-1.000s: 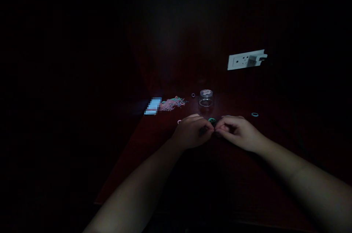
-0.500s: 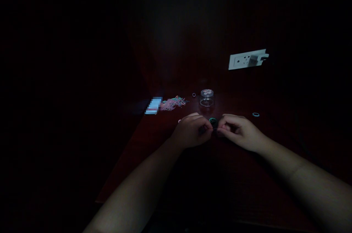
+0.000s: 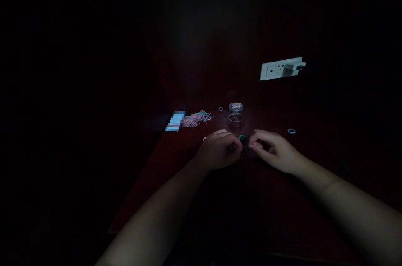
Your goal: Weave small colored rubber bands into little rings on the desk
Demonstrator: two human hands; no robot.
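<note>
Over the dark red table my left hand (image 3: 219,148) is closed, thumb and forefinger pinching one end of a thin pale strand (image 3: 246,146). My right hand (image 3: 274,151) pinches its other end, a short gap away. Whether the strand is part of a loop is hidden by the fingers. Just behind the gap lies a green ring-shaped band (image 3: 241,137). A small pink piece (image 3: 204,138) peeks out behind my left hand. Further back, a heap of thin colourful bands (image 3: 197,119), mostly pink with some green, lies on the tabletop.
A clear lidded jar (image 3: 235,116) stands behind my hands. To the right lies a blue ring band (image 3: 292,131); a small purple ring (image 3: 221,109) is near the jar. A lit, pixelated rectangle (image 3: 175,122) lies at the left edge. A wall socket (image 3: 273,71) holds a plug.
The hands stay almost in place, still pinching the strand. The gap between the fingertips looks slightly wider, and the view has shifted very slightly.
</note>
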